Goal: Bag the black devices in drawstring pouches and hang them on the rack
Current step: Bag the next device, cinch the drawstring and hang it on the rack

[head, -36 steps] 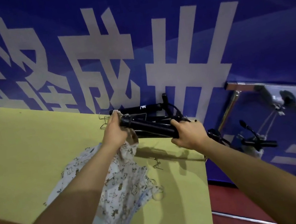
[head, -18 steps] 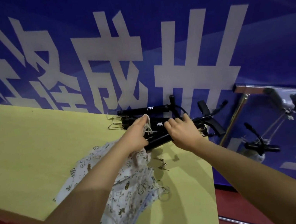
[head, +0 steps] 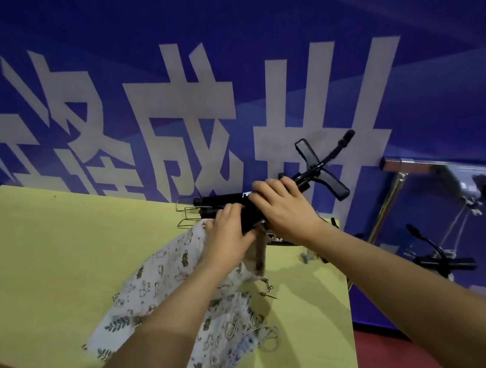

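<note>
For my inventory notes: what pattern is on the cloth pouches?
White cloth pouches with small animal and leaf prints; head view.

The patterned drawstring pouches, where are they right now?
In the head view, the patterned pouches lie heaped on the yellow table, centre-left, under the left forearm, just below the black device both hands hold.

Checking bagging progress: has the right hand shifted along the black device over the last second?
Yes. The right hand has slid toward the left hand; they were apart on the black device, now nearly touching near the table's far edge.
</note>
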Demonstrator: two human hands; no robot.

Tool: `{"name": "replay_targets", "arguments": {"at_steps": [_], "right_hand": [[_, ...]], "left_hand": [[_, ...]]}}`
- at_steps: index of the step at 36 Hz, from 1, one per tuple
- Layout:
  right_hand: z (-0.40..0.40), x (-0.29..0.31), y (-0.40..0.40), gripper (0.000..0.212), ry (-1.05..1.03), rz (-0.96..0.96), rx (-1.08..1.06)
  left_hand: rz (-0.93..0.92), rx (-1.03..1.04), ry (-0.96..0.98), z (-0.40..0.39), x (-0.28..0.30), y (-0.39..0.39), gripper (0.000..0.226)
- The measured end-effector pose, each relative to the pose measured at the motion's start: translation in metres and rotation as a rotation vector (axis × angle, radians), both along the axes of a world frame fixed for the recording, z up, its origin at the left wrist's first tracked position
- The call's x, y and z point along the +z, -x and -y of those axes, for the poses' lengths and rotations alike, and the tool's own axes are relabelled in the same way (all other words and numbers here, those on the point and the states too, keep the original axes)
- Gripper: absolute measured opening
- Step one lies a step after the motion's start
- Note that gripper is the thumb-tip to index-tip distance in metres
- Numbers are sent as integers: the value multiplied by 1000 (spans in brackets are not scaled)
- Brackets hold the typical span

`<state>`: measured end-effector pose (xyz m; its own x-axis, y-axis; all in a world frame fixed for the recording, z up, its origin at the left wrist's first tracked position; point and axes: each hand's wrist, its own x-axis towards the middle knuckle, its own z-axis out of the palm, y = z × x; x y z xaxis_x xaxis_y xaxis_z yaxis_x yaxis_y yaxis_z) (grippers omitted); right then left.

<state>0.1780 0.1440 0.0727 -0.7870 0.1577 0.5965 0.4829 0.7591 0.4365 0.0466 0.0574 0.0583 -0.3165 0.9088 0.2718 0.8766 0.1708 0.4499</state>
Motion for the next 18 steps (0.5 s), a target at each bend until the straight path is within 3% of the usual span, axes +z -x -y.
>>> {"name": "replay_targets", "arguments": {"at_steps": [3,6,12,18], "right_hand": [[-1,-2,-5,38,-47,-71,155],[3,-7,-9,28,40,-123,170],[6,-12,2,29,757,-90,-30],[1,-2,28,38,962,-181,-57]], "left_hand": [[90,33,-37,-3,0,5,45],[248,76,-133,-4,5,10,38],[431,49,-235,-5,20,18,35],[444,26,-245,-3,29,26,31]]}}
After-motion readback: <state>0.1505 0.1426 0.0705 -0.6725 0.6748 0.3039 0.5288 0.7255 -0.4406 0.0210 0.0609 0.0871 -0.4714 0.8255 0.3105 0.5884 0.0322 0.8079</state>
